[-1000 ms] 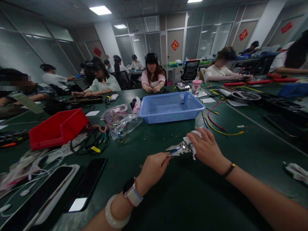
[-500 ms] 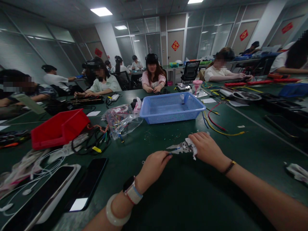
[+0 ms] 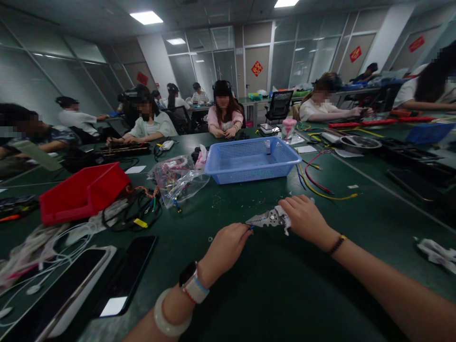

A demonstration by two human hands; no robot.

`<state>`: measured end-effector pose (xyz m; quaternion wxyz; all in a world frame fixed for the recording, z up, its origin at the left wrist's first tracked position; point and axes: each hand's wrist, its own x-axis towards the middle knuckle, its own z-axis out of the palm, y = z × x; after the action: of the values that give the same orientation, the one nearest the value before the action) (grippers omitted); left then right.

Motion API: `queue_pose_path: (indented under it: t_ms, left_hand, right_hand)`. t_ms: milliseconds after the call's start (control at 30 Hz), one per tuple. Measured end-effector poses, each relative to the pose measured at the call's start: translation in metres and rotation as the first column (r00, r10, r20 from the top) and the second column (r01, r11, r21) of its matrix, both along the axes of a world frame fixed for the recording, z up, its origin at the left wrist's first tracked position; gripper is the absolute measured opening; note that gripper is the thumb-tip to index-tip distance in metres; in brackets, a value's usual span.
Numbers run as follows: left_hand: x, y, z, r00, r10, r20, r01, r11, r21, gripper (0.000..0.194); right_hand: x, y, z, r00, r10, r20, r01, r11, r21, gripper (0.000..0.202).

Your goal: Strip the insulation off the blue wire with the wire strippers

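1. Head view, left side: the left hand (image 3: 228, 244) has its fingers pinched on a short blue wire (image 3: 251, 228), held above the table (image 3: 285, 285), at the pliers' tip.
2. Head view, right side: the right hand (image 3: 306, 218) has its fingers wrapped round the pliers (image 3: 272, 218), whose handle end shows white wrapping (image 3: 287, 228).
3. Head view, progress: work on the blue wire seems unfinished, since both hands remain engaged; whether its end is gripped or bared, I cannot tell. Small scraps (image 3: 216, 204) lie before the blue basket (image 3: 252, 178).
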<state>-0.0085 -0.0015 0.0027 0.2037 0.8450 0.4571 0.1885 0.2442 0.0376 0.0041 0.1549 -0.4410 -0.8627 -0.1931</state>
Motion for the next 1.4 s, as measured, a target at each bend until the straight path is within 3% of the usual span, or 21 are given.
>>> queue_pose_path:
  t_ms: [300,467,533,633,733,833,900,1100,1400]
  left_hand:
    - [0.003,-0.004,0.01,0.987,0.012,0.162,0.019,0.982,-0.19,0.034]
    - [0.004,-0.004,0.009,0.967,0.05,0.249,0.05,0.923,-0.381,0.032]
    - [0.005,-0.003,0.005,0.939,0.066,0.337,0.123,0.852,-0.509,0.03]
    - [0.006,-0.002,-0.003,0.856,0.132,0.5,0.29,0.679,-0.675,0.025]
    - [0.007,-0.001,-0.008,0.785,0.19,0.59,0.427,0.525,-0.736,0.025]
    - [0.008,0.0,-0.008,0.758,0.192,0.624,0.495,0.454,-0.741,0.026]
    - [0.009,0.0,-0.007,0.754,0.177,0.633,0.512,0.445,-0.735,0.024]
    - [0.011,0.0,-0.006,0.766,0.184,0.615,0.46,0.512,-0.726,0.019]
    - [0.012,-0.002,-0.008,0.761,0.261,0.594,0.406,0.523,-0.749,0.023]
  right_hand:
    - [0.006,0.004,-0.004,0.999,-0.009,-0.045,0.018,0.982,0.188,0.038]
    - [0.012,0.004,-0.008,0.998,-0.035,-0.05,0.046,0.97,0.238,0.037]
    - [0.015,0.005,-0.009,1.0,0.004,-0.031,0.004,0.969,0.248,0.039]
    - [0.019,0.005,-0.012,0.997,0.074,-0.022,-0.066,0.964,0.256,0.045]
    - [0.02,0.005,-0.014,0.995,0.098,-0.023,-0.089,0.964,0.25,0.05]
    - [0.019,0.004,-0.014,0.995,0.098,-0.003,-0.094,0.965,0.246,0.054]
    - [0.017,0.003,-0.013,0.996,0.087,0.008,-0.086,0.967,0.241,0.056]
    - [0.011,0.002,-0.008,0.999,0.042,0.02,-0.045,0.985,0.169,0.065]
    - [0.003,-0.002,-0.005,0.999,0.033,-0.043,-0.03,0.997,0.077,0.07]
